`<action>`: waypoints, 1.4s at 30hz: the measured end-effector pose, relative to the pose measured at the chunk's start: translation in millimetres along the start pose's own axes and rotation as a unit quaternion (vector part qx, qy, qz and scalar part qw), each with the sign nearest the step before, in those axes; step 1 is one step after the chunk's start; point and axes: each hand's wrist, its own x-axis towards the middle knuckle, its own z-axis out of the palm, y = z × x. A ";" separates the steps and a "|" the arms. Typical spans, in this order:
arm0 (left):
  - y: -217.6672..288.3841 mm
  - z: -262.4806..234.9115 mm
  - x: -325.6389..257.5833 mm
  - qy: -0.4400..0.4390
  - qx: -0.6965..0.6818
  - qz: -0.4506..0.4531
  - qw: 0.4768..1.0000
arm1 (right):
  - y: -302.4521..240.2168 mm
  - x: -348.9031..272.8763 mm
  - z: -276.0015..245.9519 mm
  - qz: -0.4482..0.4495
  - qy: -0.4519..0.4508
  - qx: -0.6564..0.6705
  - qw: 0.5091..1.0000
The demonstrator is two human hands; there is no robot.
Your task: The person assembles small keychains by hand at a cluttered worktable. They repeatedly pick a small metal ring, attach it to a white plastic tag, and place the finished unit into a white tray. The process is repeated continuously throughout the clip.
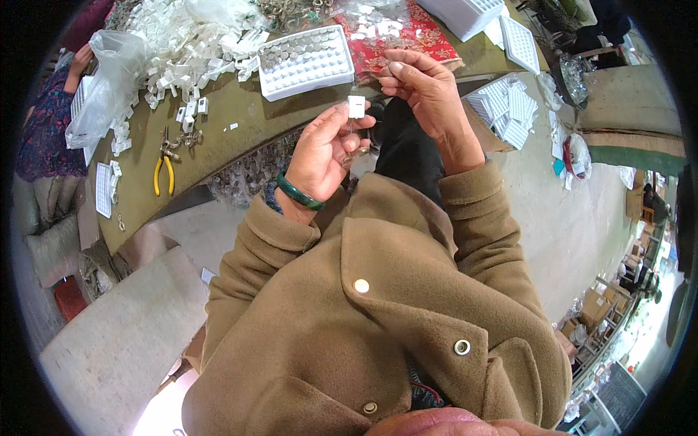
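Note:
My left hand [325,145], with a green bangle [299,193] at the wrist, holds a small white plastic case [356,107] upright between thumb and fingers. A metal ring or clasp [354,155] hangs among the lower fingers of that hand. Raised to the right, my right hand [427,87] is closed in a pinch on a small grey round piece, mostly covered by the fingertips. Just beyond the left hand stands a white tray [309,90] with rows of round pockets; silver discs [298,48] fill its far rows.
A heap of white plastic cases [196,58] covers the table's far left. Yellow-handled pliers [164,174] lie near the table edge. A red patterned cloth [429,40] and stacked white trays [465,14] are at the far right. A box of white trays [502,109] stands below. Another person [51,131] is at left.

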 end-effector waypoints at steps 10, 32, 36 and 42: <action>6.6 1.2 -7.2 -0.036 -0.032 0.024 0.999 | 10.1 -24.5 19.8 0.045 -0.061 0.115 0.990; 2.0 -0.3 -16.5 0.000 -0.065 0.062 0.996 | 30.7 -33.8 55.0 -0.138 -0.034 -0.189 0.972; 1.7 -4.8 -14.7 -0.048 -0.096 0.055 0.993 | 29.2 -37.7 55.4 -0.107 -0.076 -0.146 0.981; 2.2 -9.1 -14.4 0.031 0.069 0.114 0.991 | 23.8 -38.6 56.3 -0.228 -0.056 -0.438 0.868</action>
